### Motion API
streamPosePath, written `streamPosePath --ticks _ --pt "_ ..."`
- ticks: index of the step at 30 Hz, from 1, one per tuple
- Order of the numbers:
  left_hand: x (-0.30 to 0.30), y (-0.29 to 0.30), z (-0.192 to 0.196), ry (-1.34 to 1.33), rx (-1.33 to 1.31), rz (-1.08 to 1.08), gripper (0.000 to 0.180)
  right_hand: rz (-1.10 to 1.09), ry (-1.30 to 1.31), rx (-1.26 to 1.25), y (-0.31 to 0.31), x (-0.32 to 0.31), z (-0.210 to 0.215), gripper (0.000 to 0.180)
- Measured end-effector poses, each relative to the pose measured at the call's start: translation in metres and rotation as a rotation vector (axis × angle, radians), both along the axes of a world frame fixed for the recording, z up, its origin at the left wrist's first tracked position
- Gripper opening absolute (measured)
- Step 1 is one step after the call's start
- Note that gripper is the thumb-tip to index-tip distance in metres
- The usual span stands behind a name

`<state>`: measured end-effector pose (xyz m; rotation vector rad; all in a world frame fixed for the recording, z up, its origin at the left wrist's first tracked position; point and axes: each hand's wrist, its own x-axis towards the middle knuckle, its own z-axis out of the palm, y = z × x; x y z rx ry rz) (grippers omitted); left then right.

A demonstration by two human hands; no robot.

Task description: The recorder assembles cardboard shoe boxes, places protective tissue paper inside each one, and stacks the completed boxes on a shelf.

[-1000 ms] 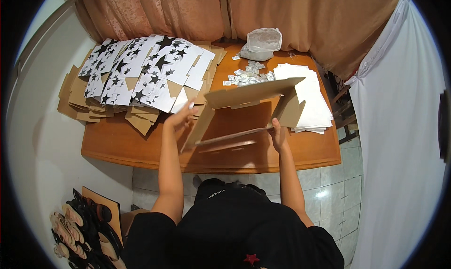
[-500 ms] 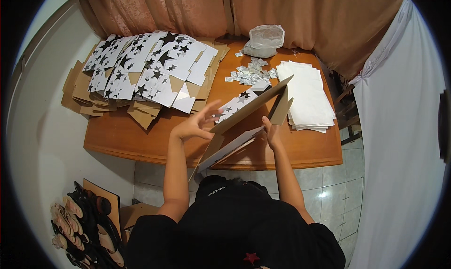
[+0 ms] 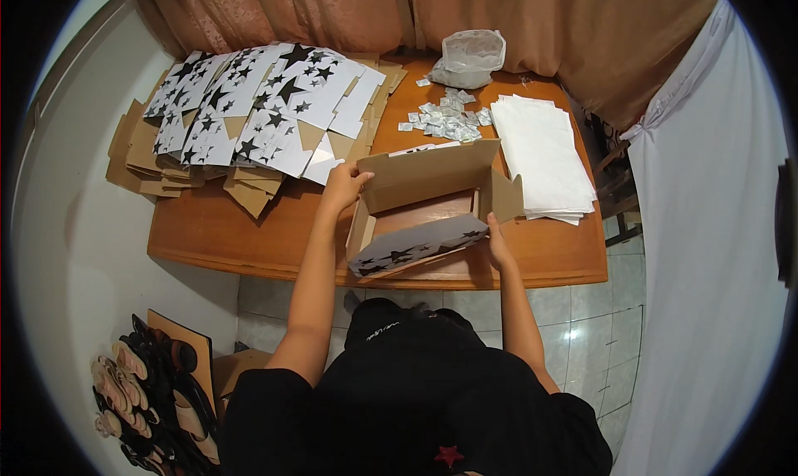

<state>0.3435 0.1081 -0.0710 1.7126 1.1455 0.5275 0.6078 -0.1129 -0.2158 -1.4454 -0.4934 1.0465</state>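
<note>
A cardboard box (image 3: 428, 177) with plain brown inner walls stands unfolded over the front of the wooden table (image 3: 233, 241). Black stars on white cover its near outer wall, and the reddish-brown surface inside looks like the tabletop showing through. My left hand (image 3: 342, 190) is closed on the box's far left corner, thumb and fingers on the cardboard edge. At the near right corner, my right hand (image 3: 499, 245) grips the wall below a brown flap (image 3: 507, 197) that sticks out to the right. Part of its fingers is hidden behind the box.
Flat star-printed box blanks (image 3: 266, 118) overlap in a wide pile at the back left. Small silvery packets (image 3: 449, 120) lie scattered behind the box, near a translucent plastic bag (image 3: 472, 59). A stack of white sheets (image 3: 544, 160) lies at the right; shoes (image 3: 158, 393) stand lower left.
The folded cardboard has opened into a four-walled box shape and turned more level. My left hand, apart from it before with fingers spread, now holds its corner. The right hand keeps hold.
</note>
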Motion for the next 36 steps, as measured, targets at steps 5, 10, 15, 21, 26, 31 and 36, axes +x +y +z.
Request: streamPosePath --ticks 5,10,15,21,26,31,36 --pt "-0.006 0.008 -0.045 -0.009 0.253 0.075 0.024 0.078 0.159 -0.251 -0.022 0.011 0.025 0.074" --pt "-0.009 -0.018 -0.052 -0.085 0.18 0.16 0.027 0.085 0.125 -0.15 -0.032 0.017 0.01 0.066" --pt "-0.011 -0.049 -0.028 -0.462 0.029 0.252 0.017 0.005 0.164 -0.103 -0.026 0.01 -0.005 0.066" --pt "-0.03 -0.08 0.017 -0.301 0.038 -0.148 0.024 -0.138 0.369 0.166 -0.013 0.013 -0.027 0.072" --pt "-0.013 -0.094 -0.004 0.056 0.13 -0.354 0.059 -0.216 0.184 0.27 -0.018 0.023 -0.064 0.064" --pt "-0.006 -0.08 -0.016 0.199 0.019 -0.456 0.078 -0.194 0.107 0.1 -0.022 0.015 -0.043 0.052" --pt "0.004 -0.068 -0.02 0.005 -0.033 -0.361 0.076 -0.224 -0.19 0.01 -0.028 0.013 -0.004 0.036"
